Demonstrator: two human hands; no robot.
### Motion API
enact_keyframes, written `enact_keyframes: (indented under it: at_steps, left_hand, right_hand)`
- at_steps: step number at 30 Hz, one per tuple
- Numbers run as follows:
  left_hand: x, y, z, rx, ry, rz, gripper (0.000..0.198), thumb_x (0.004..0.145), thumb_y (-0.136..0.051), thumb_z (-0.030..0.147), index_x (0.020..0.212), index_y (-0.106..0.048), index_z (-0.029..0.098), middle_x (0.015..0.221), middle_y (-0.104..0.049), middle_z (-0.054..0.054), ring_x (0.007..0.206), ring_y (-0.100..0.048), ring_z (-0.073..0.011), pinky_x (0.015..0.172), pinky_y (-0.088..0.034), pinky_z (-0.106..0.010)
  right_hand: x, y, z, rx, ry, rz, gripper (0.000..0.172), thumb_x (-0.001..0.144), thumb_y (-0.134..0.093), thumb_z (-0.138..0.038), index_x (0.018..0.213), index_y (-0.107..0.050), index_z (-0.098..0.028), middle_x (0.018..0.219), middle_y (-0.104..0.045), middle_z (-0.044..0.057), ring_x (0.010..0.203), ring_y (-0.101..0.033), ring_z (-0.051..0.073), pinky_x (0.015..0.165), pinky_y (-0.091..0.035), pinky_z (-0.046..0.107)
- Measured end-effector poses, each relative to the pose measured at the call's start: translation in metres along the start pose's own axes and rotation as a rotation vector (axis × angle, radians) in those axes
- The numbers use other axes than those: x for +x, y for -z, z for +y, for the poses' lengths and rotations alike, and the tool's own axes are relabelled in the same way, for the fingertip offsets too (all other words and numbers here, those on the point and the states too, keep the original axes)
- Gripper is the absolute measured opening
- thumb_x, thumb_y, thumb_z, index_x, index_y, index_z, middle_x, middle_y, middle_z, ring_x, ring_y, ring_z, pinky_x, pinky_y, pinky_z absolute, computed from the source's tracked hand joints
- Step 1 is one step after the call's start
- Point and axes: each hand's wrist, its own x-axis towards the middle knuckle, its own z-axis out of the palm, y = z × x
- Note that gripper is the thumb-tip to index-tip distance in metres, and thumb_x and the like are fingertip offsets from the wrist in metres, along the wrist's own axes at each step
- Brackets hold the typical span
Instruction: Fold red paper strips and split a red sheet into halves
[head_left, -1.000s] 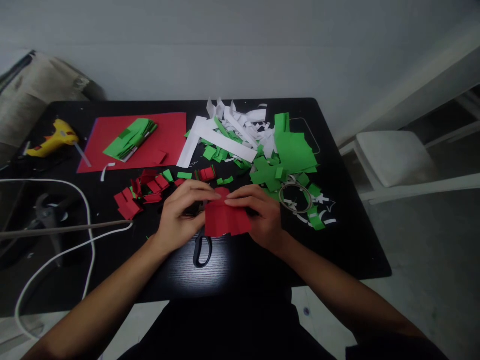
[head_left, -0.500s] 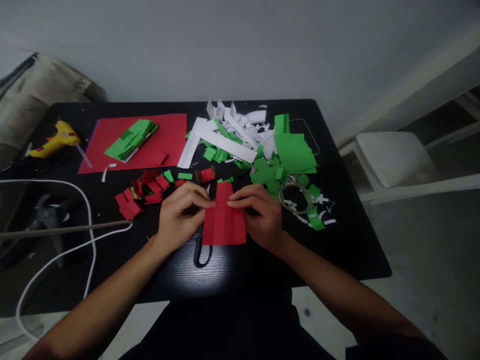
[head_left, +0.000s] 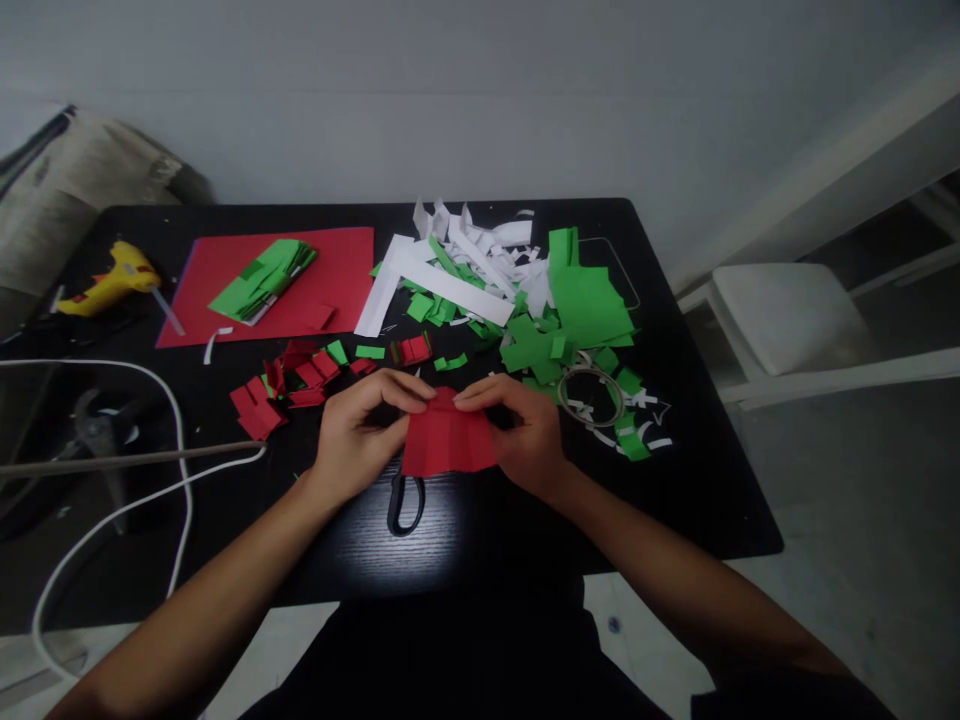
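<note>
Between my hands is a piece of creased red paper (head_left: pixel 450 445), held above the front middle of the black table. My left hand (head_left: pixel 367 425) pinches its upper left edge between thumb and fingers. At the upper right edge, my right hand (head_left: pixel 525 430) grips the same paper, its thumb partly hidden. Under the paper lies a pair of scissors (head_left: pixel 406 508); one dark handle loop shows below, and the rest is mostly covered. Small folded red paper pieces (head_left: pixel 300 375) lie beyond my left hand, mixed with green bits.
A red sheet (head_left: pixel 202 290) carries a stack of green paper (head_left: pixel 262 280). Left of it rests a yellow glue gun (head_left: pixel 120 280). White strips (head_left: pixel 457 290) and green scraps (head_left: pixel 592 310) heap at the back, near a tape ring (head_left: pixel 590 396). A white cable (head_left: pixel 180 420) crosses the left side.
The red paper's top flap has folded down at my fingertips, and its lower edge has risen and tilted. Both hands have barely moved; the table items are unchanged.
</note>
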Motion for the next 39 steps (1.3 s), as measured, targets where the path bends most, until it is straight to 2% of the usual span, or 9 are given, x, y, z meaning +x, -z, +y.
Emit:
enact_keyframes:
  at_steps: [3, 7, 11, 15, 20, 26, 33, 37, 39]
  left_hand:
    - [-0.001, -0.002, 0.000, -0.030, 0.099, 0.022, 0.013, 0.084, -0.082, 0.024, 0.086, -0.069, 0.020, 0.092, -0.076, -0.003, 0.085, -0.072, -0.0169, 0.079, -0.058, -0.030]
    - [0.003, -0.007, 0.002, -0.123, 0.260, 0.116, 0.026, 0.081, -0.085, 0.034, 0.093, -0.066, 0.020, 0.077, -0.071, 0.001, 0.068, -0.067, -0.0132, 0.065, -0.054, -0.025]
    - [0.006, -0.010, 0.003, -0.234, 0.349, 0.133, 0.035, 0.081, -0.085, 0.037, 0.102, -0.062, 0.020, 0.073, -0.072, 0.002, 0.064, -0.066, -0.0125, 0.062, -0.052, -0.023]
    - [0.006, -0.012, 0.003, -0.265, 0.396, 0.130, 0.042, 0.081, -0.085, 0.037, 0.109, -0.060, 0.020, 0.075, -0.073, 0.002, 0.064, -0.066, -0.0117, 0.065, -0.052, -0.023]
    - [0.004, -0.014, 0.003, -0.264, 0.498, 0.009, 0.043, 0.077, -0.087, 0.041, 0.106, -0.064, 0.018, 0.070, -0.069, 0.003, 0.063, -0.066, -0.0127, 0.065, -0.053, -0.025]
    - [0.005, -0.012, 0.000, -0.267, 0.481, 0.096, 0.042, 0.080, -0.084, 0.041, 0.110, -0.063, 0.020, 0.068, -0.069, 0.005, 0.060, -0.064, -0.0119, 0.065, -0.053, -0.024]
    - [0.004, -0.012, -0.001, -0.259, 0.462, 0.098, 0.038, 0.083, -0.081, 0.038, 0.113, -0.063, 0.021, 0.074, -0.073, 0.005, 0.065, -0.068, -0.0115, 0.066, -0.055, -0.022]
    - [0.003, -0.010, 0.000, -0.262, 0.483, -0.022, 0.037, 0.082, -0.084, 0.034, 0.109, -0.064, 0.018, 0.072, -0.074, 0.003, 0.064, -0.068, -0.0115, 0.065, -0.055, -0.022]
    - [0.004, -0.008, -0.001, -0.258, 0.507, -0.119, 0.039, 0.081, -0.084, 0.034, 0.109, -0.064, 0.018, 0.074, -0.075, 0.001, 0.064, -0.069, -0.0125, 0.064, -0.055, -0.023]
  right_hand:
    - [0.002, -0.001, -0.002, 0.044, -0.201, -0.007, 0.005, 0.083, -0.080, -0.019, 0.086, -0.077, -0.022, 0.088, -0.079, 0.003, 0.083, -0.075, 0.019, 0.080, -0.061, 0.033]
    - [0.006, -0.003, -0.004, 0.217, -0.490, 0.007, 0.031, 0.069, -0.092, -0.042, 0.087, -0.076, -0.022, 0.089, -0.081, 0.002, 0.084, -0.076, 0.022, 0.081, -0.064, 0.036]
    - [0.010, -0.002, -0.002, 0.307, -0.601, 0.003, 0.041, 0.061, -0.096, -0.045, 0.089, -0.076, -0.022, 0.093, -0.082, 0.003, 0.087, -0.078, 0.023, 0.085, -0.065, 0.039]
    - [0.010, -0.001, -0.001, 0.294, -0.647, 0.038, 0.040, 0.060, -0.097, -0.039, 0.089, -0.076, -0.021, 0.089, -0.082, 0.003, 0.082, -0.078, 0.023, 0.080, -0.065, 0.039]
    - [0.009, -0.002, 0.000, 0.293, -0.667, 0.037, 0.042, 0.059, -0.097, -0.040, 0.090, -0.077, -0.020, 0.088, -0.082, 0.004, 0.081, -0.078, 0.023, 0.080, -0.066, 0.039]
    - [0.009, -0.002, 0.004, 0.426, -0.699, 0.045, 0.037, 0.069, -0.092, -0.044, 0.093, -0.076, -0.020, 0.089, -0.082, 0.003, 0.074, -0.077, 0.019, 0.078, -0.067, 0.036]
    - [0.012, -0.002, 0.001, 0.461, -0.705, 0.070, 0.034, 0.075, -0.087, -0.043, 0.096, -0.073, -0.020, 0.085, -0.080, 0.001, 0.076, -0.077, 0.019, 0.079, -0.067, 0.036]
    - [0.013, -0.001, -0.001, 0.419, -0.663, 0.100, 0.040, 0.071, -0.090, -0.037, 0.103, -0.073, -0.021, 0.105, -0.080, 0.004, 0.094, -0.076, 0.021, 0.089, -0.064, 0.036]
    - [0.012, 0.000, 0.001, 0.358, -0.641, 0.122, 0.048, 0.068, -0.092, -0.034, 0.109, -0.071, -0.022, 0.106, -0.080, 0.003, 0.095, -0.075, 0.020, 0.090, -0.063, 0.035]
